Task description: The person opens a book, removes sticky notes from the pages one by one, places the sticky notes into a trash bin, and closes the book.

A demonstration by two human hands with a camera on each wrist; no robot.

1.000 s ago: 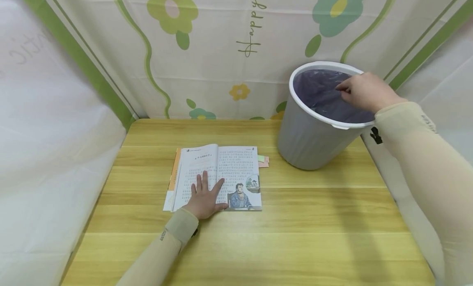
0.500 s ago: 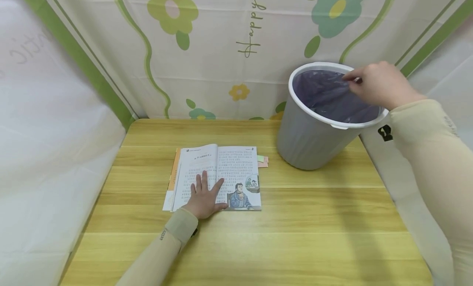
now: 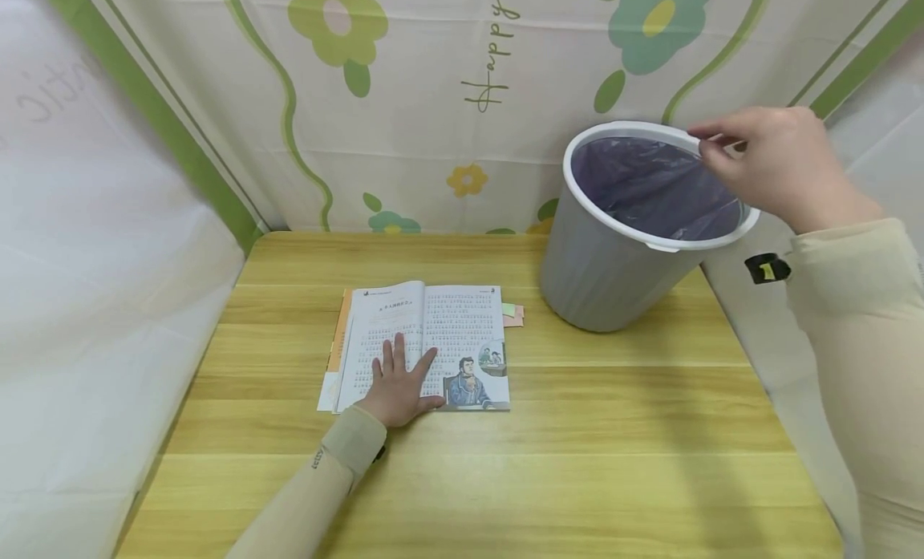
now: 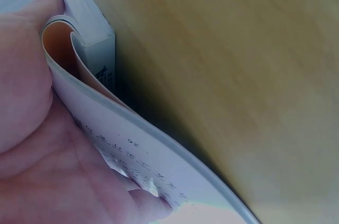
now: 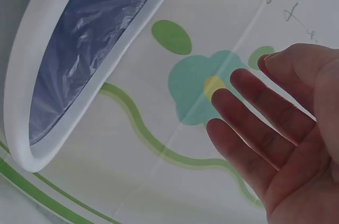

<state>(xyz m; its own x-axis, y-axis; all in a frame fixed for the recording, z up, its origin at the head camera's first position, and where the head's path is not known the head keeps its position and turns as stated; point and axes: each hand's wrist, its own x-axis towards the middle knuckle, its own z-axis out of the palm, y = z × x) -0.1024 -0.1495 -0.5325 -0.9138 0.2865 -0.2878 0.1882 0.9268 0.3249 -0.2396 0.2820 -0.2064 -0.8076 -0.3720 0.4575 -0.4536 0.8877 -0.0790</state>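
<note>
An open book [image 3: 462,318] with printed text and a drawing of a seated person lies on the table. My left hand [image 3: 395,390] rests spread across its lower middle, over the gutter; the left wrist view shows the palm on the curved pages [image 4: 143,144]. At the right, a grey trash can [image 3: 599,270] with a white rim stands lined with a dark plastic bag [image 3: 642,182]. Above the rim's far right side hovers my right hand [image 3: 780,166]. Its fingers are loosely straight in the right wrist view, holding nothing.
The wooden table [image 3: 563,479] spans the front. Coloured sticky tabs [image 3: 513,315] poke out from the book's right edge. A flowered curtain [image 3: 433,118] hangs close behind the trash can, and a pale cloth [image 3: 87,302] borders the left side.
My right hand has moved right and slightly up, from over the trash can's opening to its far right rim. The left hand and the book stay in place.
</note>
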